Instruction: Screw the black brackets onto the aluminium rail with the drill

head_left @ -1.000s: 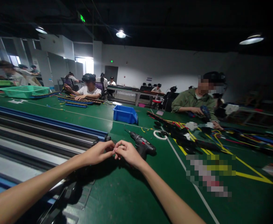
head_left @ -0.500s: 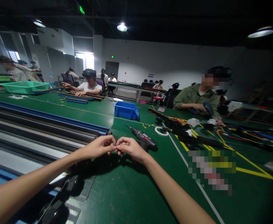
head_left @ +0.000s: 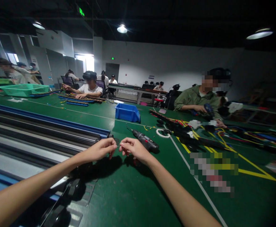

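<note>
My left hand (head_left: 106, 148) hovers over the green table with thumb and forefinger pinched together; a tiny thing may be at the fingertips, too small to name. Just right of it is my right hand (head_left: 133, 149), its fingers curled and thumb close to the forefinger. What it holds, if anything, is hidden. A small gap separates the two sets of fingertips. Behind my right hand a black cordless drill (head_left: 144, 140) lies on its side, bit pointing away to the left. Long black-and-silver rails with blue edging (head_left: 45, 134) lie beside my left forearm.
A blue parts bin (head_left: 127, 113) stands beyond the drill. Right of the drill lies a white tape ring (head_left: 163, 133). Black strips and coloured wires (head_left: 213, 135) spread along the right, where a co-worker in a green jacket (head_left: 199, 97) holds a drill. A green basket (head_left: 25, 90) sits far left.
My hands have come apart slightly; their fingertips were touching before and now a narrow gap shows between them. The drill and the bin stay where they were.
</note>
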Tool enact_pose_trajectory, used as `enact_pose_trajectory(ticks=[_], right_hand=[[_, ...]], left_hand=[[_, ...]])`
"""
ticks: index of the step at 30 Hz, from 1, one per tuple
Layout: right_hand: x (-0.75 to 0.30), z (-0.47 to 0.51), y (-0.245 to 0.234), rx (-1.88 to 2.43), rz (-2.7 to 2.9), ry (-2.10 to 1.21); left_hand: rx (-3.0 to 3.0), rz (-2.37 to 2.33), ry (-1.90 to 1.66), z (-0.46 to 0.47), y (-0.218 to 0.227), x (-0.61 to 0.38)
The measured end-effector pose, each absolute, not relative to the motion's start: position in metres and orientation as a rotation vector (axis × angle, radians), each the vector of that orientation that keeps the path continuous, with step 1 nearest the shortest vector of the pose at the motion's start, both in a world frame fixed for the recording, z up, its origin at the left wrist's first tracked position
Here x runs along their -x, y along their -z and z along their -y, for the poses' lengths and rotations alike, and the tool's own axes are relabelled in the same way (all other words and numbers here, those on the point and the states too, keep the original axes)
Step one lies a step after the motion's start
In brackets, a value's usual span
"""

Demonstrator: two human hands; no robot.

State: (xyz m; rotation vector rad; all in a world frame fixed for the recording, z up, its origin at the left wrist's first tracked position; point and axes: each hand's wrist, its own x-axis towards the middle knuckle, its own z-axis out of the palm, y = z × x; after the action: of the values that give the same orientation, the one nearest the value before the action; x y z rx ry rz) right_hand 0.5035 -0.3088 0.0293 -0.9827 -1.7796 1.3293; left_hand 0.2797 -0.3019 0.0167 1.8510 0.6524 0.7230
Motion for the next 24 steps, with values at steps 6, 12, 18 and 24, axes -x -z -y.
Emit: enact_pose_trajectory(ticks=[6, 12, 18, 24], right_hand=[[-0.57, 0.297, -0.057, 1.721, 1.953, -0.674], [-0.592, 0.291, -0.022, 2.057, 1.519, -0.98], [-0.586, 0.292, -0.003, 1.954, 1.487, -1.026], [-0.597, 0.283, 0.01, 1.801, 1.365, -1.059]], left_hand=[[-1.864, -0.762, -0.845, 0.283, -0.021, -0.263], [-1.878, -0.863, -0.907, 0.274, -0.02, -0.255], [-1.91, -0.908, -0.914, 0.278, -0.019, -0.257], [-1.908, -0.929, -0.977, 0.274, -0.019, -0.254]])
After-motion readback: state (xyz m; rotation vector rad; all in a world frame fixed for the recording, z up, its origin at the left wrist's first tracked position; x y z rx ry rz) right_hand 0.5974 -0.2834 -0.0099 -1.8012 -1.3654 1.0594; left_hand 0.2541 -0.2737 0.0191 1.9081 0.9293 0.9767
